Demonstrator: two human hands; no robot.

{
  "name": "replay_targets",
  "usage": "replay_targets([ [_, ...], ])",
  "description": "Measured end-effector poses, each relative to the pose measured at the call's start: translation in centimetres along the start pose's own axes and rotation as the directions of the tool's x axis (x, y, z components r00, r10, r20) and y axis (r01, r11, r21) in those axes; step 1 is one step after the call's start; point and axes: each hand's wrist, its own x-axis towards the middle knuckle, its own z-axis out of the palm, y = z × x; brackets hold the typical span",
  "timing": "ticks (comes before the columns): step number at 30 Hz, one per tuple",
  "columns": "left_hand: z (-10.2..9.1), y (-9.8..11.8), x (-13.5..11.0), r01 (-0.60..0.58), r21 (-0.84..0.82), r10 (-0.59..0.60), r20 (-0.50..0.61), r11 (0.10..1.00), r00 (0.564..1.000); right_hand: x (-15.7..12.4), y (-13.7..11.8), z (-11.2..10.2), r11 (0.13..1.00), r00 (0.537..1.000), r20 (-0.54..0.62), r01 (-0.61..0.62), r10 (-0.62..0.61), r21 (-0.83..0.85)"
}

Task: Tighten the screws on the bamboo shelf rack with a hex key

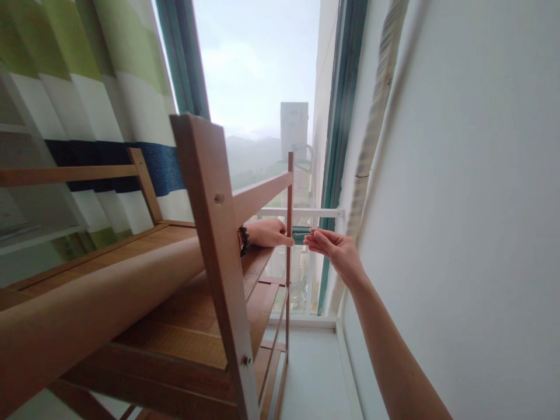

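A wooden shelf rack [196, 233] with flat posts and slatted boards stands in front of me on the left. My left hand [266, 232], with a dark bead bracelet at the wrist, reaches across the upper board. Its fingers are closed at the far post [289, 198], partly hidden by that post. On the post's other side, my right hand [335, 251] pinches a thin metal rod [303, 234] between thumb and fingers. The rod points level toward the post near my left fingertips. Whether it is a screw or a hex key is too small to tell.
Close on the right is a white wall [472, 175] with a wrapped pipe [371, 128] running down it. Behind the rack are a green-framed window [258, 76] and a white rail [315, 213]. A striped curtain [96, 105] hangs at the left.
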Motion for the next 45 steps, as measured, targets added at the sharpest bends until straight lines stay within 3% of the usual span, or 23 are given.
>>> replay_targets([
  [6, 0.0, 0.4, -0.1, 0.038, -0.019, -0.037, 0.018, 0.999, 0.999, -0.2, 0.3, -0.6, 0.995, 0.992, 0.128, -0.013, 0.0, 0.101],
  [12, -0.2, 0.6, -0.2, 0.007, 0.014, -0.008, 0.031, 1.0, 0.999, 0.2, 0.6, -0.1, 0.995, 0.995, 0.018, 0.102, -0.101, -0.02],
  [19, -0.1, 0.3, 0.0, 0.006, 0.029, -0.007, 0.03, 1.0, 1.0, 0.0, 0.1, 0.7, 0.984, 0.991, -0.049, 0.113, -0.121, -0.14],
  [22, -0.1, 0.4, 0.0, 0.007, 0.048, -0.009, 0.032, 0.999, 0.999, 0.3, -0.3, 1.1, 0.988, 0.995, -0.094, 0.03, -0.045, -0.153],
  [25, -0.3, 1.1, -0.2, 0.014, 0.075, -0.017, 0.038, 0.997, 0.999, 1.0, -0.8, 1.4, 0.991, 0.989, -0.099, -0.116, 0.109, -0.067],
  [28, -0.5, 1.9, -0.5, 0.055, 0.11, -0.057, 0.019, 0.992, 0.998, 1.5, -0.9, 1.6, 0.972, 0.977, -0.047, -0.201, 0.208, 0.123],
  [31, -0.4, 1.9, -0.5, 0.055, 0.115, -0.057, 0.011, 0.992, 0.998, 1.6, -0.3, 1.6, 0.937, 0.98, -0.061, -0.164, 0.191, 0.308],
  [33, -0.2, 1.3, -0.4, 0.027, 0.095, -0.029, 0.021, 0.995, 0.999, 1.3, 0.2, 1.6, 0.932, 0.983, -0.094, -0.117, 0.158, 0.342],
  [36, 0.1, 0.3, 0.0, -0.005, 0.039, 0.004, 0.025, 0.999, 1.0, 0.7, 0.8, 1.2, 0.952, 0.991, -0.082, -0.081, 0.11, 0.295],
  [40, 0.2, -0.2, 0.2, -0.007, -0.014, 0.007, 0.023, 1.0, 1.0, 0.1, 0.8, 0.9, 0.995, 0.994, -0.095, -0.044, 0.052, 0.085],
  [42, 0.2, -0.1, 0.2, -0.012, -0.006, 0.012, 0.028, 1.0, 1.0, 0.0, 0.5, 1.0, 0.997, 0.993, -0.088, -0.082, 0.082, 0.006],
  [45, 0.2, -0.2, 0.3, 0.0, 0.024, 0.0, 0.02, 1.0, 1.0, 0.1, -0.2, 1.3, 0.978, 0.979, -0.013, -0.205, 0.206, 0.045],
])
